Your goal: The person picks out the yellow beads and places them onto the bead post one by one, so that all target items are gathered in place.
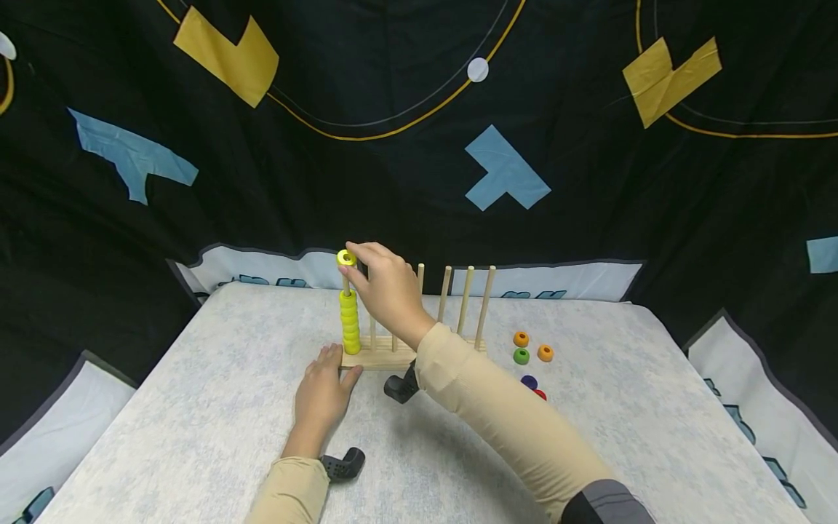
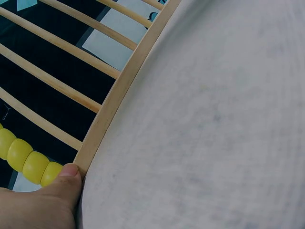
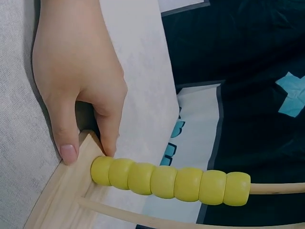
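A wooden bead rack with several upright pegs stands on the table, its base [image 1: 376, 358] facing me. Yellow beads [image 3: 163, 182] are stacked on its leftmost peg [image 3: 276, 188]. At that peg's tip, my right hand [image 1: 390, 291] pinches one more yellow bead [image 1: 345, 257] between thumb and fingers, the peg showing just below it. My left hand [image 1: 322, 393] grips the left end of the base, thumb [image 2: 69, 171] on the front edge and fingers behind, beside the lowest yellow bead. The right hand's fingers are outside both wrist views.
Right of the rack lie loose beads: two orange ones [image 1: 521, 339], a green one [image 1: 521, 356], a purple one [image 1: 529, 382] and a red one [image 1: 540, 394] partly hidden by the right sleeve. A black patterned cloth [image 1: 393, 189] hangs behind the table [image 1: 622, 437].
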The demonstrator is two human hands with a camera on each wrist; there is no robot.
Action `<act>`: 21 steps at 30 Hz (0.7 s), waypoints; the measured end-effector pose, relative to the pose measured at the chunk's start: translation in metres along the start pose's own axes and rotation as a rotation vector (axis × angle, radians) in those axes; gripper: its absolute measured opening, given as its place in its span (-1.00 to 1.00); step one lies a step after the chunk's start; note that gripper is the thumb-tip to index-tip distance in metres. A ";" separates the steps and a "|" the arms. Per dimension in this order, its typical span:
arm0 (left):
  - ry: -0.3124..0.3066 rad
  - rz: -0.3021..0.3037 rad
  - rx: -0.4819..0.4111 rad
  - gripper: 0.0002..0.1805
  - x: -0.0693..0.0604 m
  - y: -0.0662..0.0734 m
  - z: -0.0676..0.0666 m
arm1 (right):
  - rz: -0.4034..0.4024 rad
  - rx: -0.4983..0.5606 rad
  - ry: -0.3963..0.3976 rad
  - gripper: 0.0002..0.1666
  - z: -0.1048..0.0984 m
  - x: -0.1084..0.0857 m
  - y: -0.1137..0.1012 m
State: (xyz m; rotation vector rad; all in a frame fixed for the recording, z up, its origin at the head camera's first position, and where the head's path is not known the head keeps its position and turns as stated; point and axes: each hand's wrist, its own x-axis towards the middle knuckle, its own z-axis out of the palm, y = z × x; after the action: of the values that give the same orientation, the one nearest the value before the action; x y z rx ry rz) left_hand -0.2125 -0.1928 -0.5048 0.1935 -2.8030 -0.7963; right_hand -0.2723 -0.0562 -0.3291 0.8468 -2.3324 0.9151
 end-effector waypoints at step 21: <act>-0.007 -0.004 0.008 -0.24 0.001 -0.001 0.001 | 0.076 -0.025 -0.161 -0.52 -0.004 0.014 -0.006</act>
State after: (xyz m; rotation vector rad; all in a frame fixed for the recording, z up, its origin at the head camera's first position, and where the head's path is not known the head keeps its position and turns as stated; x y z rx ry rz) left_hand -0.2137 -0.1933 -0.5063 0.1979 -2.8133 -0.7884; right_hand -0.2769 -0.0621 -0.3155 0.8552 -2.5239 0.8754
